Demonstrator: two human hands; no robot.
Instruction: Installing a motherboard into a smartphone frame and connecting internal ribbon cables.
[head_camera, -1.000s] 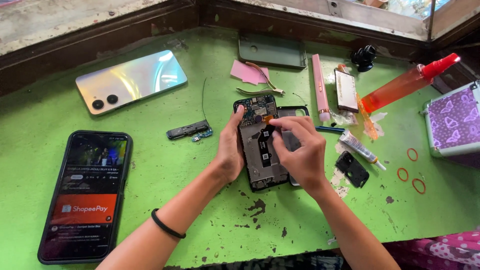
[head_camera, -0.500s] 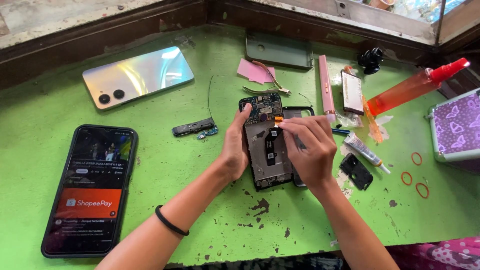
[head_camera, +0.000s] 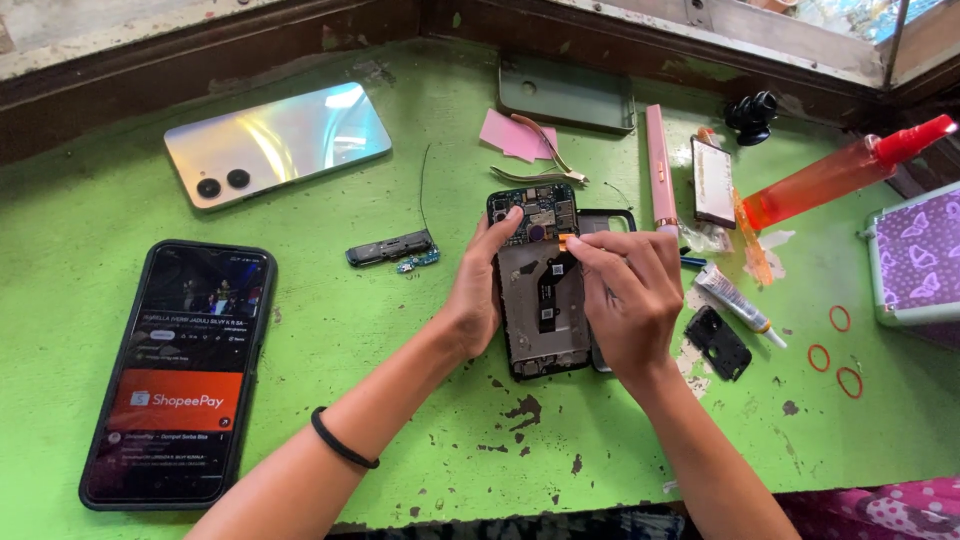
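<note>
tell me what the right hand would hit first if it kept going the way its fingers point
The right hand points up and left over the opened phone. Going on, it would probably first meet the left hand's fingertips on the circuit board; depth is unclear.
</note>
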